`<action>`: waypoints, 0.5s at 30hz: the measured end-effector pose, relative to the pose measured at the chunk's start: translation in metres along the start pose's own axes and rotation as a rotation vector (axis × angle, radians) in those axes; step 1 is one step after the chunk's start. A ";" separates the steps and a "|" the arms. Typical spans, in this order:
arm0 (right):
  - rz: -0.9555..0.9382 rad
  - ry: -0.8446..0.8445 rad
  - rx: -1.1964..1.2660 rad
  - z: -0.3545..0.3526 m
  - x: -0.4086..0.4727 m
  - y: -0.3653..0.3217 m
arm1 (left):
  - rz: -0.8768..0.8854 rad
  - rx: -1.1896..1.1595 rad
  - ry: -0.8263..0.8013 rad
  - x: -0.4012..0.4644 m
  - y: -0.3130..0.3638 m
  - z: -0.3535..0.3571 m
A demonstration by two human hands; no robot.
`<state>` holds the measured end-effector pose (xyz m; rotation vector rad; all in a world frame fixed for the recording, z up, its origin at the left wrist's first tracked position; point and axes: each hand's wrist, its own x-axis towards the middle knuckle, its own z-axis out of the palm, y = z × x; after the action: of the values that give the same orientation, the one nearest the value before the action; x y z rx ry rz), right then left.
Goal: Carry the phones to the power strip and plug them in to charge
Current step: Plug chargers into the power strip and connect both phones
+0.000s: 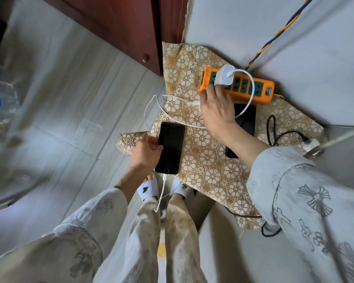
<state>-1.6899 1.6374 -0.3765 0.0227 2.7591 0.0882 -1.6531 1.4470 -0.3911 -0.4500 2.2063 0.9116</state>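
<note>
An orange power strip lies at the far side of a small table with a floral cloth. My right hand grips a white charger plug seated in the strip's left sockets. A white cable loops from the plug across the cloth. My left hand holds a black phone by its left edge, with a white cable in its bottom port. A second black phone lies under my right forearm, partly hidden.
A black cable and a white adapter lie at the table's right edge. A blue-yellow cord runs up the wall. A dark red cabinet stands behind. Water bottles sit at far left. My feet in white slippers are below.
</note>
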 end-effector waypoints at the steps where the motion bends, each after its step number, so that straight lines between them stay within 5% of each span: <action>1: 0.009 -0.003 0.035 0.001 0.000 -0.001 | -0.005 -0.006 -0.003 -0.001 0.001 0.000; 5: -0.002 0.090 0.302 -0.005 -0.005 -0.001 | 0.138 -0.003 0.120 -0.004 0.005 -0.006; 11: -0.119 0.282 0.550 -0.036 -0.028 -0.007 | 0.709 0.200 0.252 0.000 0.051 -0.026; 15: -0.095 0.383 0.642 -0.054 -0.046 -0.001 | 0.705 -0.034 0.234 0.004 0.084 -0.040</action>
<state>-1.6671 1.6316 -0.3098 0.0486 3.0262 -0.9021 -1.7202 1.4761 -0.3328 0.2525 2.6159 1.3041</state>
